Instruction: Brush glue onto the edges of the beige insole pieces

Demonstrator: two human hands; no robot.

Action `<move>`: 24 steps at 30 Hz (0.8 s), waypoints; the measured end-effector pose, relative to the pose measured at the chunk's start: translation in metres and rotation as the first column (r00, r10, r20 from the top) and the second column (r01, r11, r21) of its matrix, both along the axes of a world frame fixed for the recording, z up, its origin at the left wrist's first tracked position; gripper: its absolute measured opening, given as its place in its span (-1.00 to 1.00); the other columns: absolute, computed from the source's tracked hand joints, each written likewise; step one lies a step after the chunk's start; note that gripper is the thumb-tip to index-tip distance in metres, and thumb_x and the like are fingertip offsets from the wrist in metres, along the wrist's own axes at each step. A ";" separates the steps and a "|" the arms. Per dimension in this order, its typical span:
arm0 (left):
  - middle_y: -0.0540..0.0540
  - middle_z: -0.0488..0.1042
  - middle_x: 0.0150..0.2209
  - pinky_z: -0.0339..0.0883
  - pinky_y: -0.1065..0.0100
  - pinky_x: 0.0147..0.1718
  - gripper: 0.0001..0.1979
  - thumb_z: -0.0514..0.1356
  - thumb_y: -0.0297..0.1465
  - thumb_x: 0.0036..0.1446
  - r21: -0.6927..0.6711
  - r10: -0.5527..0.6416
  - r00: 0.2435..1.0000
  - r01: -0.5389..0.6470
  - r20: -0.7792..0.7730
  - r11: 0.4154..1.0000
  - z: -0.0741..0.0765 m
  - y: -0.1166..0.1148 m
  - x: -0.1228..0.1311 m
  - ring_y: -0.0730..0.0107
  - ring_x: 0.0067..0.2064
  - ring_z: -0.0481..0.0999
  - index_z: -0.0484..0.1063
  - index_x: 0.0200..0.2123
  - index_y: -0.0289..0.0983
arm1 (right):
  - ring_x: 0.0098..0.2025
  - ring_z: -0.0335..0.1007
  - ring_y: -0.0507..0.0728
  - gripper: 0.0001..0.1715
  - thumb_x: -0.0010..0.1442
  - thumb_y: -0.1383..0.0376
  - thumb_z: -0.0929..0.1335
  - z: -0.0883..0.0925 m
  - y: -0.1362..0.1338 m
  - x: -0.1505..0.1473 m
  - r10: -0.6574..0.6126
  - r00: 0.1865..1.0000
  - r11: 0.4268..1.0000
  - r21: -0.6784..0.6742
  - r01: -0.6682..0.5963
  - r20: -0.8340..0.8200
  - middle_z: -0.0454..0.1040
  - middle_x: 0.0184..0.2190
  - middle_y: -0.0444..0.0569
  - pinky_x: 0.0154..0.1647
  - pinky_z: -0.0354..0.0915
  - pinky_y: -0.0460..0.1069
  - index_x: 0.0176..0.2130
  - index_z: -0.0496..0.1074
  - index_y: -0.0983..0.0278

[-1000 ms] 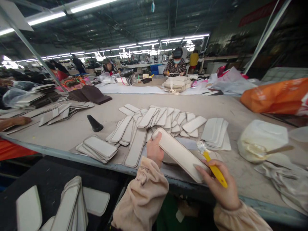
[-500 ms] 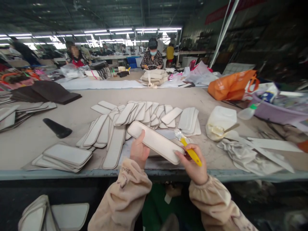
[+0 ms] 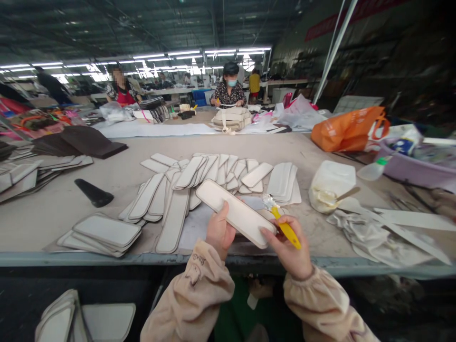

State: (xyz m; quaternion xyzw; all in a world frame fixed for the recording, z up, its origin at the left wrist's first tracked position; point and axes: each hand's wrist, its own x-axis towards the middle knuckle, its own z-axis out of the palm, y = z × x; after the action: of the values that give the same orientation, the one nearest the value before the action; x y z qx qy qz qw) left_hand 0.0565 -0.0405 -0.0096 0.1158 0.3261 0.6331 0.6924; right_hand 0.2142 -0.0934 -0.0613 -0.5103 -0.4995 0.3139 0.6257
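Note:
Between my two hands a long, pale, round-cornered panel (image 3: 233, 209) is held tilted above the table's front edge. My left hand (image 3: 220, 230) is closed on its lower edge near the middle, thumb on top. My right hand (image 3: 290, 244) pinches its right end and also carries a yellow-handled brush (image 3: 287, 230), whose whitish, coated head points up and away. Behind the panel lies a spread heap of similar panels (image 3: 174, 213). A stack of wider pale panels (image 3: 107, 230) sits at the left front.
On the right stand a cut-open white jug (image 3: 331, 183) with a stick in it, crumpled pale material (image 3: 370, 237), an orange bag (image 3: 351, 128) and a purple basin (image 3: 420, 166). A black tapered object (image 3: 93, 194) lies left. A co-worker (image 3: 230, 88) sits across the table.
My left hand has slid along the panel toward its middle, to the right. The whole view has shifted slightly. My right hand keeps the brush and the panel's end.

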 end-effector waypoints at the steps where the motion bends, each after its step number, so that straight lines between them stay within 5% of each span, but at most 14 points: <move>1: -0.28 0.60 -0.18 0.38 0.16 0.08 -0.78 0.12 -0.41 0.24 0.000 -0.004 1.000 0.004 0.000 1.000 0.000 0.000 0.000 0.18 -0.08 0.58 0.51 -0.21 -0.43 | -0.36 0.43 0.07 -0.49 -0.04 0.09 0.51 0.000 0.000 0.000 -0.003 1.000 1.000 0.005 0.003 0.019 0.47 -0.24 -0.04 -0.41 0.40 -0.03 -0.19 0.26 0.17; 24: -0.22 0.59 -0.17 0.42 0.15 0.02 -0.78 0.19 -0.35 0.19 0.013 -0.014 0.997 0.014 0.072 1.000 0.004 0.002 -0.007 0.17 -0.10 0.59 0.47 -0.14 -0.35 | -0.49 0.37 0.05 -0.52 -0.04 0.08 0.50 0.002 -0.002 0.001 -0.029 0.989 0.997 0.078 0.018 0.144 0.42 -0.40 -0.11 -0.51 0.38 -0.05 -0.23 0.27 0.18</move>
State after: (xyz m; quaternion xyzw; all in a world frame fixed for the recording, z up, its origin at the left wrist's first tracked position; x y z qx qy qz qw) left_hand 0.0498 -0.0390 -0.0056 0.0994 0.2964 0.6339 0.7074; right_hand 0.2154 -0.0959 -0.0589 -0.5134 -0.5491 0.2493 0.6105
